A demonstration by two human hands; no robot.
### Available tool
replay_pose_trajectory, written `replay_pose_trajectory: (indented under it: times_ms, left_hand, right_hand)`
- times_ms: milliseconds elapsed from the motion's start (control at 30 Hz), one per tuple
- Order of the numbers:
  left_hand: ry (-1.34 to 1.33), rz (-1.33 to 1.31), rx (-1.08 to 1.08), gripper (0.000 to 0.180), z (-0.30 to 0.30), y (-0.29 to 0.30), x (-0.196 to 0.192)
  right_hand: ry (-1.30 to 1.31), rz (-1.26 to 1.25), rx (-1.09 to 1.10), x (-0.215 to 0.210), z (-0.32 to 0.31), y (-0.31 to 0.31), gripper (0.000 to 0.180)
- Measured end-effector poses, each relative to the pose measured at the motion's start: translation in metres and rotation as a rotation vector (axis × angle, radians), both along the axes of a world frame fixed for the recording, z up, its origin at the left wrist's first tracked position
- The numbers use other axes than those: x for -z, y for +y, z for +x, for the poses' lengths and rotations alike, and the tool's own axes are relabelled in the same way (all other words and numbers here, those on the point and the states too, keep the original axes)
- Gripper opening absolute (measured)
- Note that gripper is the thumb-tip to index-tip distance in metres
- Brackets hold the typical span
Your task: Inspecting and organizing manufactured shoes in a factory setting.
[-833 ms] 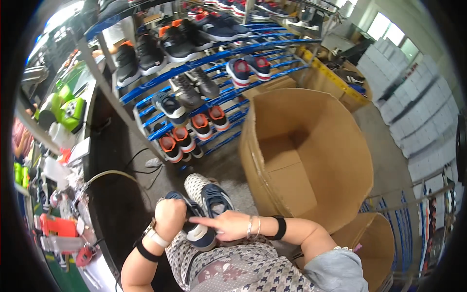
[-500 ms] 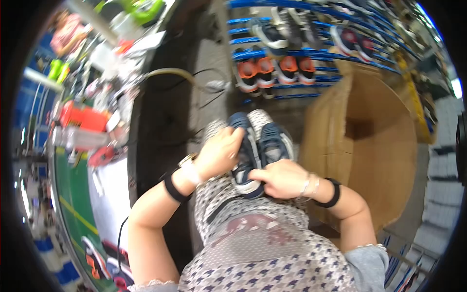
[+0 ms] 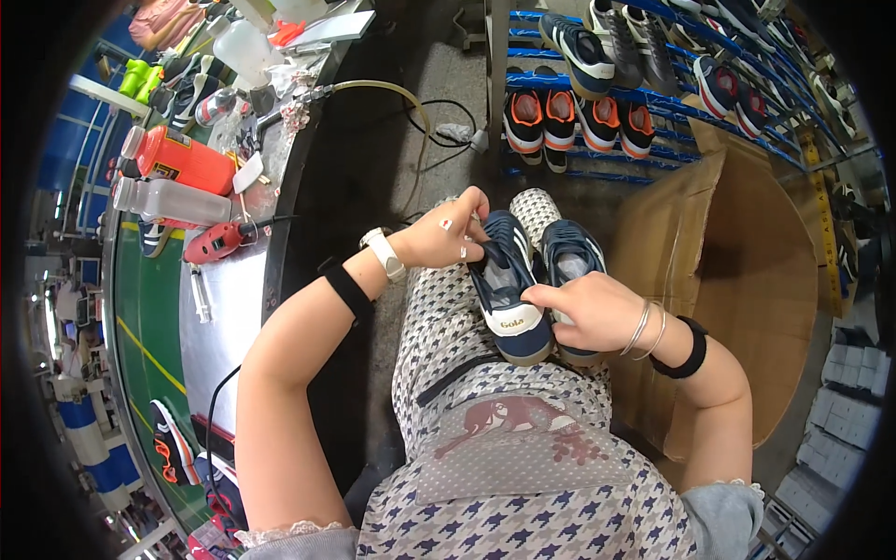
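A navy sneaker [image 3: 511,322] with white stripes and a white heel patch rests on my lap, its heel toward me. Its mate [image 3: 571,250] lies against its right side. At the first shoe's left edge is my left hand [image 3: 446,233], its index finger and thumb curled in a pinch; whatever lies between the tips is too small to make out. My right hand [image 3: 597,315] grips the same shoe at the back, thumb on the heel collar and the other fingers folded between the two shoes. Pale crumpled lining shows inside the shoe opening.
At my right stands a large open cardboard box [image 3: 672,252]. Ahead, a blue rack [image 3: 597,170] holds several shoes. The workbench [image 3: 229,341] on my left carries an orange-red jar [image 3: 191,161], a clear bottle [image 3: 177,203] and a red tool [image 3: 215,243]. A hose [image 3: 392,89] hangs off the bench.
My left hand has drawn back to the shoe's left edge, its fingers now pinched. My right thumb remains at the heel. The whole view has shifted, and the earlier blur is gone.
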State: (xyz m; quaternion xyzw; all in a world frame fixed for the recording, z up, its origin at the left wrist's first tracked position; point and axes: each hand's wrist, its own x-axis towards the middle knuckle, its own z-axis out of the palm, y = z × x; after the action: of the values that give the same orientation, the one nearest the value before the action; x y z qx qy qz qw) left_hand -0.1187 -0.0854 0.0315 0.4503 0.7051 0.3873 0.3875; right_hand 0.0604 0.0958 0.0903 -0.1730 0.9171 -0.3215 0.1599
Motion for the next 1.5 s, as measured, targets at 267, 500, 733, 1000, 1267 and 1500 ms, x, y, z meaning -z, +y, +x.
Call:
replay_pose_trajectory:
  times_ms: [267, 500, 733, 1000, 1267, 1500]
  left_hand:
    - [-0.149, -0.076, 0.005, 0.040, -0.010, -0.002, 0.001]
    - [-0.181, -0.115, 0.003, 0.039, -0.011, -0.001, 0.001]
    - [0.265, 0.183, -0.230, 0.027, 0.035, -0.013, 0.003]
    - [0.370, 0.073, -0.608, 0.015, 0.025, -0.050, 0.003]
    - [0.527, 0.000, -0.475, 0.014, 0.021, -0.041, 0.004]
    - [0.237, -0.010, -0.449, 0.027, 0.023, -0.025, 0.022]
  right_hand:
    - [-0.018, 0.037, -0.056, -0.003, -0.008, 0.001, 0.043]
    - [-0.018, -0.011, -0.049, -0.005, -0.012, 0.001, 0.041]
    - [-0.022, -0.012, 0.083, -0.002, 0.018, 0.002, 0.055]
    - [-0.043, -0.167, 0.370, 0.010, 0.056, 0.021, 0.048]
    - [0.004, -0.160, 0.381, 0.017, 0.056, 0.016, 0.044]
    - [-0.076, -0.156, 0.428, 0.014, 0.058, 0.018, 0.041]
